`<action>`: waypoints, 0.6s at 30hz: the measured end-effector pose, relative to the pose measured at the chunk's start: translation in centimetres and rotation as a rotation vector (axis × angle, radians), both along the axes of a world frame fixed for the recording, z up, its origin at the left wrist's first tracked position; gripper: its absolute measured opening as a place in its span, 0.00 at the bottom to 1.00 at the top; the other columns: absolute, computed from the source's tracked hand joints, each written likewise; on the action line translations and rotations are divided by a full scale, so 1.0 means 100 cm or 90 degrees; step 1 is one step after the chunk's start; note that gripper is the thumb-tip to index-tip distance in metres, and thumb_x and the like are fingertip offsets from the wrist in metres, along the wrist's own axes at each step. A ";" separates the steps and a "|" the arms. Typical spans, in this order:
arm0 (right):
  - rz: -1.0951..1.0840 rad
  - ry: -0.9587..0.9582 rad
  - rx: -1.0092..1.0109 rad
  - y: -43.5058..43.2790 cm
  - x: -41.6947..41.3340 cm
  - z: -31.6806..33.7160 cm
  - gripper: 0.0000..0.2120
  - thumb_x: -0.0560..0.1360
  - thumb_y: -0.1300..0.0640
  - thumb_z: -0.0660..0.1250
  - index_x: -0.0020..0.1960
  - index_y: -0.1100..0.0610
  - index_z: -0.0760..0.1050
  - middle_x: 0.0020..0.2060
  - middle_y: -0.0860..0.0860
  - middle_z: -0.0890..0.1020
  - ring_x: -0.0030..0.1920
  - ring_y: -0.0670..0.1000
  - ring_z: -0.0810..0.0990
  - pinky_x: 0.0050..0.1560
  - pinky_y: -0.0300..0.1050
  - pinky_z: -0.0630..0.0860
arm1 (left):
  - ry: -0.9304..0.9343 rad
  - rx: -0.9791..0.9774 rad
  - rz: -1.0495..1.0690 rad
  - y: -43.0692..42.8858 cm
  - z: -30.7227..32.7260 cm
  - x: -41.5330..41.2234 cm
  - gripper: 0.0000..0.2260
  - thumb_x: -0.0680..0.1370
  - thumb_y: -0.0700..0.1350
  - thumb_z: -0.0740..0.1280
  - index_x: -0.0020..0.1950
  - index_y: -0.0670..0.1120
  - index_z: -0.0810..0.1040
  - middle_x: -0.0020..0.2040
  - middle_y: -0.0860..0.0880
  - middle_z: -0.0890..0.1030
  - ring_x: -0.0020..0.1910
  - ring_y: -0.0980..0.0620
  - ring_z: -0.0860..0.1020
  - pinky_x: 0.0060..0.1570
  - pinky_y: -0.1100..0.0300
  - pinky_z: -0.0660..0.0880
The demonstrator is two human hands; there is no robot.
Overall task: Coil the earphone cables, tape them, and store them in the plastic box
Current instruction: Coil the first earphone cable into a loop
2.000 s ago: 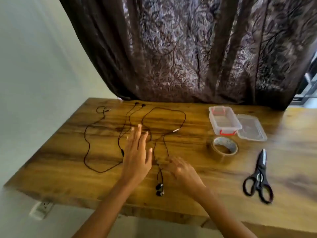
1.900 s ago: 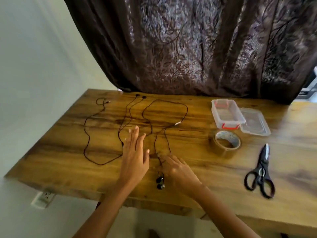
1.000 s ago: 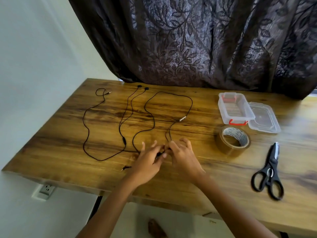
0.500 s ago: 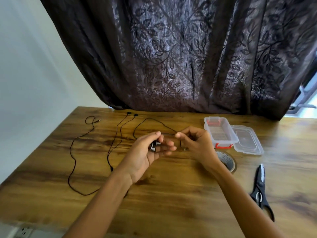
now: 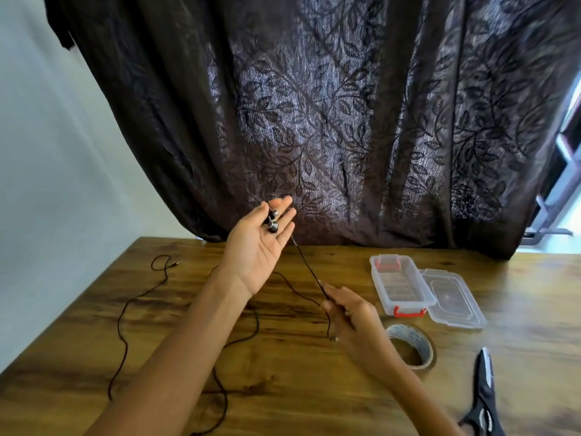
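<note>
Cable [image 5: 309,269] runs taut between the hands. The raised left hand [image 5: 254,247] pins its earbuds [image 5: 272,222] under the thumb, and the right hand [image 5: 355,319] pinches it lower down, the rest trailing on the desk [image 5: 314,404]. No coil yet. The second cable [image 5: 121,322] lies loose on the desk, with tape [image 5: 408,333] and box [image 5: 379,280] unused.

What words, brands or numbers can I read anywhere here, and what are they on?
No text here can be read.
On the tape roll: grey print on the inner face, too blurred to read.
On the scissors: a pale spot near the pivot, too blurred to read.
On the plastic box and its lid: no text shows.
</note>
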State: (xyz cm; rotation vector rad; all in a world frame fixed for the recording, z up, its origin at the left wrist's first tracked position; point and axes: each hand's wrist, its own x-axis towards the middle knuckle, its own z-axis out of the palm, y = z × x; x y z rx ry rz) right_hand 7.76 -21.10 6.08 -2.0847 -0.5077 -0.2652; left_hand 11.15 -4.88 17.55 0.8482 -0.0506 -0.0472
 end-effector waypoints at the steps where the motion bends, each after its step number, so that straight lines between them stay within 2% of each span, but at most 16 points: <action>1: -0.001 -0.005 -0.013 -0.002 -0.001 0.003 0.12 0.78 0.61 0.60 0.60 0.57 0.74 0.39 0.42 0.76 0.40 0.42 0.75 0.40 0.33 0.70 | -0.007 0.007 0.009 -0.001 0.003 0.004 0.14 0.82 0.43 0.50 0.44 0.42 0.73 0.68 0.41 0.71 0.70 0.44 0.67 0.68 0.54 0.64; 4: -0.045 -0.094 -0.085 -0.004 -0.004 0.022 0.14 0.79 0.59 0.60 0.64 0.53 0.73 0.47 0.44 0.80 0.45 0.41 0.77 0.43 0.30 0.73 | -0.032 0.046 0.032 -0.006 0.015 0.016 0.14 0.82 0.42 0.50 0.43 0.43 0.73 0.69 0.41 0.70 0.70 0.44 0.66 0.69 0.53 0.62; 5: -0.063 -0.145 -0.114 -0.004 -0.005 0.031 0.14 0.79 0.59 0.60 0.63 0.53 0.74 0.47 0.45 0.80 0.44 0.43 0.77 0.42 0.31 0.73 | -0.044 0.060 0.039 -0.009 0.019 0.019 0.14 0.82 0.42 0.50 0.43 0.43 0.73 0.69 0.41 0.70 0.70 0.44 0.66 0.69 0.53 0.61; 8: -0.107 -0.305 -0.177 -0.004 -0.001 0.064 0.13 0.76 0.57 0.62 0.58 0.52 0.78 0.40 0.46 0.80 0.34 0.45 0.77 0.30 0.39 0.74 | -0.074 0.109 0.054 -0.018 0.029 0.026 0.13 0.82 0.39 0.50 0.44 0.43 0.73 0.67 0.41 0.71 0.70 0.44 0.66 0.70 0.53 0.61; 12: -0.109 -0.444 -0.206 -0.008 0.008 0.116 0.11 0.74 0.52 0.62 0.51 0.49 0.82 0.36 0.46 0.79 0.32 0.46 0.77 0.27 0.39 0.73 | -0.119 0.267 0.028 -0.029 0.037 0.027 0.13 0.82 0.39 0.50 0.44 0.45 0.71 0.67 0.42 0.72 0.67 0.44 0.70 0.69 0.51 0.64; 13: -0.113 -0.472 -0.215 -0.008 0.011 0.128 0.10 0.74 0.51 0.62 0.49 0.48 0.82 0.36 0.45 0.80 0.32 0.47 0.77 0.26 0.39 0.72 | -0.134 0.310 0.009 -0.032 0.038 0.025 0.13 0.82 0.39 0.50 0.44 0.45 0.71 0.63 0.44 0.75 0.62 0.47 0.74 0.65 0.53 0.69; 15: -0.106 -0.513 -0.233 -0.011 0.019 0.153 0.10 0.73 0.50 0.62 0.47 0.47 0.83 0.36 0.45 0.80 0.31 0.48 0.77 0.26 0.41 0.72 | -0.160 0.369 -0.037 -0.037 0.042 0.021 0.13 0.82 0.39 0.50 0.43 0.44 0.71 0.47 0.47 0.79 0.44 0.57 0.80 0.47 0.61 0.78; 16: -0.089 -0.517 -0.234 -0.012 0.024 0.164 0.10 0.73 0.50 0.62 0.47 0.47 0.83 0.36 0.44 0.80 0.31 0.47 0.76 0.26 0.41 0.72 | -0.169 0.379 -0.062 -0.038 0.045 0.018 0.13 0.82 0.38 0.50 0.43 0.43 0.71 0.40 0.47 0.77 0.35 0.59 0.79 0.39 0.63 0.78; 18: -0.043 -0.461 -0.198 -0.015 0.031 0.186 0.10 0.72 0.49 0.63 0.47 0.46 0.83 0.36 0.41 0.78 0.31 0.41 0.72 0.31 0.40 0.69 | -0.188 0.369 -0.115 -0.037 0.051 0.013 0.11 0.82 0.38 0.49 0.50 0.39 0.71 0.39 0.43 0.78 0.31 0.54 0.80 0.35 0.58 0.80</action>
